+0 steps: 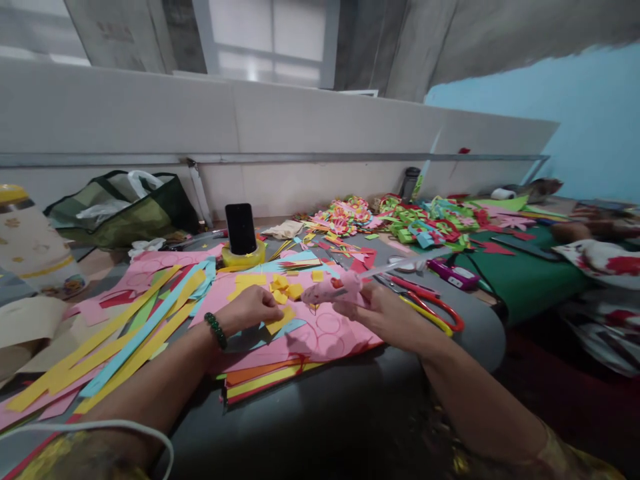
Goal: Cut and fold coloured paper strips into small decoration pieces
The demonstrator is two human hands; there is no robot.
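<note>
My right hand (pixel 373 310) is wrapped round a pink glue gun (pixel 334 288), with a clear glue stick rising from its back end. The gun's tip points left, over pink paper (pixel 325 333) marked with drawn circles. My left hand (pixel 253 308) is closed, its fingertips pressed together at a small yellow paper piece (pixel 280 321). Just behind, several small yellow paper squares (pixel 287 288) lie between the two hands. What the left fingertips pinch is mostly hidden. A green bead bracelet (pixel 215 331) circles my left wrist.
Yellow and blue paper strips (pixel 125 347) lie at left. A phone (pixel 241 229) stands on a yellow tape roll (pixel 243 255). Scissors (pixel 430 307) rest beside my right hand. Colourful paper chains (pixel 425 223) are piled behind. At right a person's sleeve (pixel 600 260) shows. A white cable (pixel 125 424) crosses lower left.
</note>
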